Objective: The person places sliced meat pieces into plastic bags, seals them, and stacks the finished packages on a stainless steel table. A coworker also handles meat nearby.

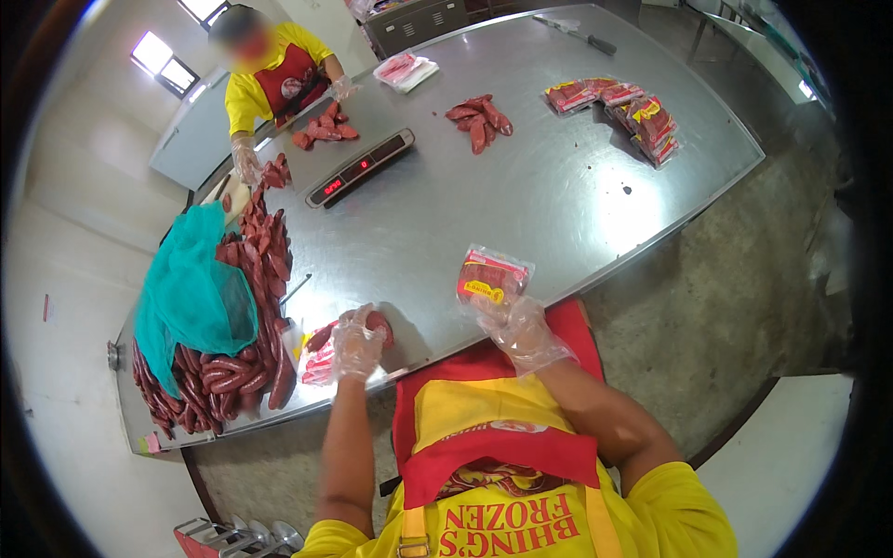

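In a clear plastic glove, my right hand [522,329] grips the lower end of a filled plastic pouch [494,273] with a red and yellow printed label, just over the table's near edge. Reddish meat shows through the pouch. Also gloved, my left hand [359,343] has its fingers curled over cut sausage pieces [379,326] close to the table surface; its palm side is hidden. Beside it lies a stack of flat printed pouches [318,359], partly under the hand. Farther left is a large heap of dark red sausages [234,373], partly covered by a green mesh cloth [199,279].
Across the steel table [544,188], a gloved co-worker [279,77] handles sausage pieces beside a digital scale [361,169]. Cut sausages [480,120] lie mid-table. Filled packs [645,125] sit at the far right, with a knife [579,35] behind them. More pouches [406,72] lie at the back.
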Motion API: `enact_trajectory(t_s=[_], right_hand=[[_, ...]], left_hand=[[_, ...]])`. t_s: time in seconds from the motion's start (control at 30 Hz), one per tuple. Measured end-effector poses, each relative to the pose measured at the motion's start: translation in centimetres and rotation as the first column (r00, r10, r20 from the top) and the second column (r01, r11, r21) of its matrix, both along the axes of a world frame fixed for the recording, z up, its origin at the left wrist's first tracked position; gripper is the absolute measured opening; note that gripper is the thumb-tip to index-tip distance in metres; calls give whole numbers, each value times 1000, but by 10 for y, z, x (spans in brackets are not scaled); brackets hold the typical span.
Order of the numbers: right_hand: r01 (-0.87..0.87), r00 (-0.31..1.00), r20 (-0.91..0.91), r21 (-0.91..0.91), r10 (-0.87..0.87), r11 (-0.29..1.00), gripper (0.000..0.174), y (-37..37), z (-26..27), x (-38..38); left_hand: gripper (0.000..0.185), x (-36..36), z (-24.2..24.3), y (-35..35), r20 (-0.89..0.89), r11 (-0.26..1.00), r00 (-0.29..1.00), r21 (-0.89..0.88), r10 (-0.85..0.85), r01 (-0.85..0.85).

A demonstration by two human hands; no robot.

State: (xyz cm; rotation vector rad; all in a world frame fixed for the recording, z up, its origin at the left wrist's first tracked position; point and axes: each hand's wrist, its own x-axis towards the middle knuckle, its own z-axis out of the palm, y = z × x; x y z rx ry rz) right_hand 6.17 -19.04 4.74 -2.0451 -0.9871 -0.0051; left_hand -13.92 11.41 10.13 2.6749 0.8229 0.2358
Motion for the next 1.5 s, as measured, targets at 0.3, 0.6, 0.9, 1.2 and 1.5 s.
enact_trajectory(t_s=[0.3, 0.6, 0.9, 1.2, 1.5], right_hand=[[79, 957, 281, -39, -65, 996, 54, 11, -3, -1], [61, 972, 229, -24, -54, 998, 42, 11, 8, -7], [-18, 995, 97, -25, 21, 1000, 41, 12, -3, -5], [-76, 996, 46, -105, 81, 992, 41, 5, 4, 4], [31, 984, 179, -186, 3, 982, 52, 9, -4, -3]], left_hand=[[41, 0, 5, 15, -100, 924, 992, -380, -74, 31], [35, 10, -28, -102, 23, -169, 878, -978, 479, 118], [28, 117, -58, -163, 10, -21, 771, -999, 637, 31], [42, 98, -33, -138, -79, 28, 934, -995, 347, -94], [61, -40, -44, 7, 16, 761, 882, -512, 472, -398]])
